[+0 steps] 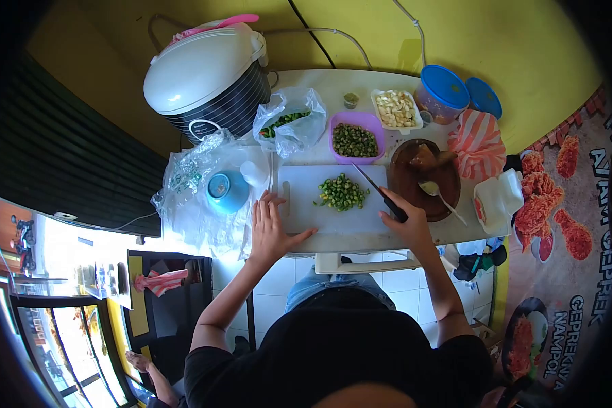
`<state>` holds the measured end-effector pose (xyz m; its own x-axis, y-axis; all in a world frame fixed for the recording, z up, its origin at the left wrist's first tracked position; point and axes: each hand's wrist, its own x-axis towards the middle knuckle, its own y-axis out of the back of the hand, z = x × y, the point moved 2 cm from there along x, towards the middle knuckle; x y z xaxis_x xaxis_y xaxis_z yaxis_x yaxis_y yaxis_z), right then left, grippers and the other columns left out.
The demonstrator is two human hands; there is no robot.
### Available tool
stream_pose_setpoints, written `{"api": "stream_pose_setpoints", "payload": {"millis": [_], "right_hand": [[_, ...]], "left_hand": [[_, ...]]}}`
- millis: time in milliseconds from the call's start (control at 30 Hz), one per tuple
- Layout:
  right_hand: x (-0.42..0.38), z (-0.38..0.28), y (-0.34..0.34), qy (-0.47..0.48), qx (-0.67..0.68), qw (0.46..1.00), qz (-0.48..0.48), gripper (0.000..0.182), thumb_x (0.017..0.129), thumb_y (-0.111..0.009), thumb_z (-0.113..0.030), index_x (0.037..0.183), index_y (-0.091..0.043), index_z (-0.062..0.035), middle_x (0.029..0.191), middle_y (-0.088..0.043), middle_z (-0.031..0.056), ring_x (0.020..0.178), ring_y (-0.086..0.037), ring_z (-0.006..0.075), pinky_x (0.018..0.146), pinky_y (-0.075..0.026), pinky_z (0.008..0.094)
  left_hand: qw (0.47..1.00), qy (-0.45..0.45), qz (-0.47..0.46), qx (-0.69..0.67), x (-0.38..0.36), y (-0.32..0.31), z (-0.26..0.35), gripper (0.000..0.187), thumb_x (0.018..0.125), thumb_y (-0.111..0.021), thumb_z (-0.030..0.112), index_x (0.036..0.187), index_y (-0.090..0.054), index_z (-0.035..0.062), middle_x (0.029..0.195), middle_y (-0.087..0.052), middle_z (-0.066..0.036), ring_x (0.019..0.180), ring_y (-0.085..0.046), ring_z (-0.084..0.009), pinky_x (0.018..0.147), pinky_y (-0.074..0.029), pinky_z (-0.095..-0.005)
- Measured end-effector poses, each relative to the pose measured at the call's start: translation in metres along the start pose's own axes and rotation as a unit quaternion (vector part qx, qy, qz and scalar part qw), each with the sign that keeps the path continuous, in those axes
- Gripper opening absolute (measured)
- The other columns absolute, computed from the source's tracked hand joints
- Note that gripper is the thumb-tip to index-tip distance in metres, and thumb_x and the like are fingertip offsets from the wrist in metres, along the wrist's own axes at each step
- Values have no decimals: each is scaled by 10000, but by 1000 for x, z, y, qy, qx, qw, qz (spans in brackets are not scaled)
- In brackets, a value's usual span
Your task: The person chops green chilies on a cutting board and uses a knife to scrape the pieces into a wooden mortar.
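My right hand is closed around the black handle of a knife, whose blade points up and left over the board. On the white cutting board lies a pile of chopped green chilies, just left of the blade. With fingers spread, my left hand rests flat on the board's left edge, near its slot. Behind the board stands a purple container holding dark green chopped pieces. A brown mortar sits right of the board, with a pestle and a spoon in it.
A blue bowl rests on plastic bags at left, before a large rice cooker. Green chilies fill a clear bag. Garlic-like cloves fill a tub near a blue-lidded container. A foam box is at right. Another person's hand shows lower left.
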<state>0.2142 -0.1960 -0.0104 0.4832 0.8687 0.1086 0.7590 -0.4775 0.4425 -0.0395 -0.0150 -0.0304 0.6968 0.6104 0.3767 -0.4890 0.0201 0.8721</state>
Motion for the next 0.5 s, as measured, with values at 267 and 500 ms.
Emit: {"api": "stream_pose_setpoints", "payload": {"millis": [267,500], "right_hand": [[-14,2,-3,-31,-37,999,-13,531,859,-728,-171,1367,-572,-158,1149,-693,165,889,-675,113,793,-505,258],[-17,10,-13,16,-27,1000,-1,507,875,-711,-196,1362,-573,-168,1135,-690,170,948,-707,196,808,-514,277]], "left_hand": [[997,52,-17,-51,8,6,2,916,676,-829,544,1287,-461,-30,1274,-482,-239,1241,-460,-402,1059,-366,-481],[996,82,34,6,31,-28,-5,546,885,-672,287,1237,-492,-89,1192,-542,-230,1090,-518,-376,926,-450,-427]]}}
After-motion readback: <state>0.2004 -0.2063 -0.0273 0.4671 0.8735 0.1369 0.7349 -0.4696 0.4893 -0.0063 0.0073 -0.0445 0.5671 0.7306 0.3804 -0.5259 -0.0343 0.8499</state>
